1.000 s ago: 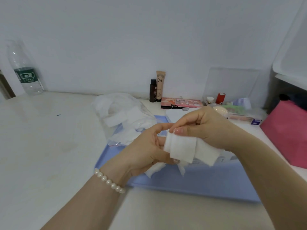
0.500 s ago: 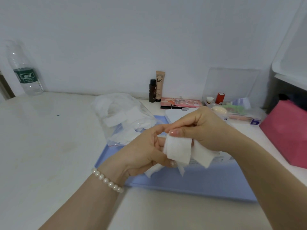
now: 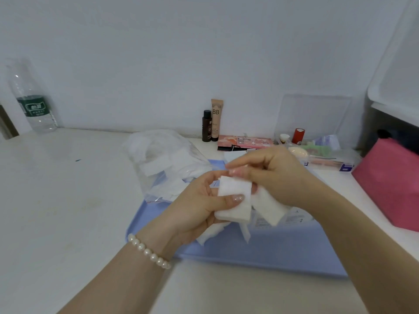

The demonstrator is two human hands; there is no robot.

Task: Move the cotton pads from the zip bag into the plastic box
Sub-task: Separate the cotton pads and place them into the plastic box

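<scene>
My left hand (image 3: 195,207) pinches a stack of cotton pads (image 3: 234,203) under its thumb, while my right hand (image 3: 269,175) grips more pads, fingers curled. The zip bag (image 3: 167,164) lies just beyond my left hand, on the blue tray (image 3: 260,252) below both hands.

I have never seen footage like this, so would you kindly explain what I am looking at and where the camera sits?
There is no machine here: a person wears a camera on the head, looking down at their own hands. The left hand, with a pearl bracelet, pinches a stack of white cotton pads with its thumb. The right hand grips more pads. Below lies a blue tray; behind it a clear zip bag of pads. A water bottle and cosmetics stand by the wall.
</scene>
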